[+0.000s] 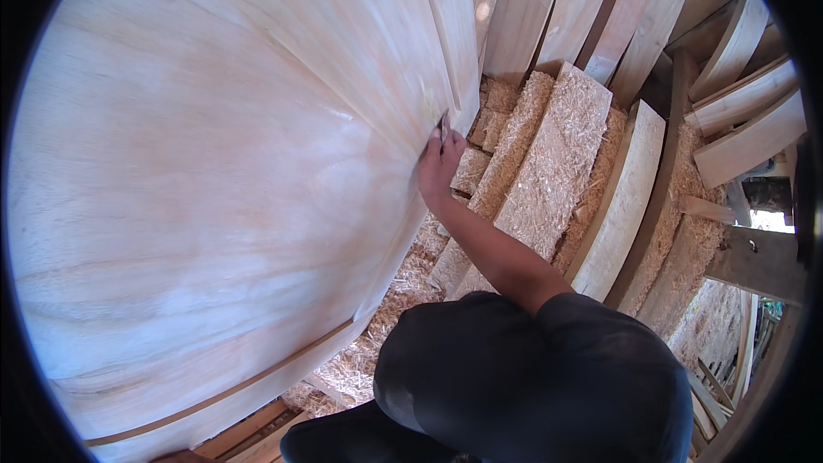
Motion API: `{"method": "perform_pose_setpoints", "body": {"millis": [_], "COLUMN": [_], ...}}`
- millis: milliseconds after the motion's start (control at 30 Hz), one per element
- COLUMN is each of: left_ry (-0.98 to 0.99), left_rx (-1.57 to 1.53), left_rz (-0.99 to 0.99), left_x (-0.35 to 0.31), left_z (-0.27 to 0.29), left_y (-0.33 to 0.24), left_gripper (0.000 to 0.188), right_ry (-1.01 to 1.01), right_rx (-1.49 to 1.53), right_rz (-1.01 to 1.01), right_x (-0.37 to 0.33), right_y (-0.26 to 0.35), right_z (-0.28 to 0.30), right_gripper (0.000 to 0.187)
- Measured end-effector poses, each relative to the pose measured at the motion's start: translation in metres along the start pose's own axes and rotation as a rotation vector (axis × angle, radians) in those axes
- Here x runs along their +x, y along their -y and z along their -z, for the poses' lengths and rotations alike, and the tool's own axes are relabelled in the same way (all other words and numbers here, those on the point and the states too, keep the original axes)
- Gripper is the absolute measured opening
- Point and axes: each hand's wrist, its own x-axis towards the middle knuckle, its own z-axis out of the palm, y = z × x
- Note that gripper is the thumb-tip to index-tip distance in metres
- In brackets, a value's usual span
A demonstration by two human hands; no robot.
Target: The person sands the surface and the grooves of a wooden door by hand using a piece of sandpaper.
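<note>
A broad, pale plywood sheet (pixel 214 171) fills the left side, with thin wooden strips (pixel 439 26) along its upper right part. My right hand (pixel 440 165) is at the sheet's right edge, fingers closed in a pinch. Between the fingertips a small, thin, dark-edged piece (pixel 445 125) sticks up against the wood; its kind is too small to make out. At the bottom rim, beside the sheet's lower edge, a sliver of what looks like my left hand (pixel 182 457) shows, its fingers hidden.
Thick boards (pixel 557 154) covered in wood shavings lie to the right of the sheet. Upright planks (pixel 523 13) stand at the top, and curved timbers (pixel 621 206) run down the right. My dark-clothed knee (pixel 463 369) takes up the lower middle. More shavings (pixel 411 279) cover the ground.
</note>
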Motion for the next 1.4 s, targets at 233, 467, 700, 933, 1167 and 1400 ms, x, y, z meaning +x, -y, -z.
{"method": "perform_pose_setpoints", "body": {"millis": [233, 467, 700, 933, 1167, 1400], "left_ry": [-0.151, -0.149, -0.148, -0.133, -0.127, -0.167], "left_rx": [0.009, 0.005, -0.029, 0.007, -0.001, -0.004], "left_rz": [0.116, 0.092, 0.108, 0.111, 0.116, 0.169], "left_x": [0.003, 0.0, 0.007, -0.002, 0.006, -0.002], "left_z": [0.019, 0.015, 0.02, 0.018, 0.012, 0.024], "left_y": [0.005, 0.005, 0.009, 0.007, 0.007, 0.005], "left_gripper": [0.088, 0.087, 0.088, 0.09, 0.088, 0.093], "right_ry": [0.058, 0.008, 0.01, 0.135, 0.077, 0.234], "right_rx": [0.027, 0.019, 0.038, 0.262, 0.281, 0.26], "right_rz": [0.449, 0.147, 0.412, 0.274, -0.047, 0.453], "right_x": [0.01, -0.011, -0.007, -0.015, -0.027, -0.026], "right_y": [0.099, 0.071, 0.065, 0.132, 0.019, 0.138], "right_z": [-0.003, -0.003, -0.001, -0.005, 0.007, -0.001], "right_gripper": [0.051, 0.045, 0.043, 0.046, 0.047, 0.047]}}
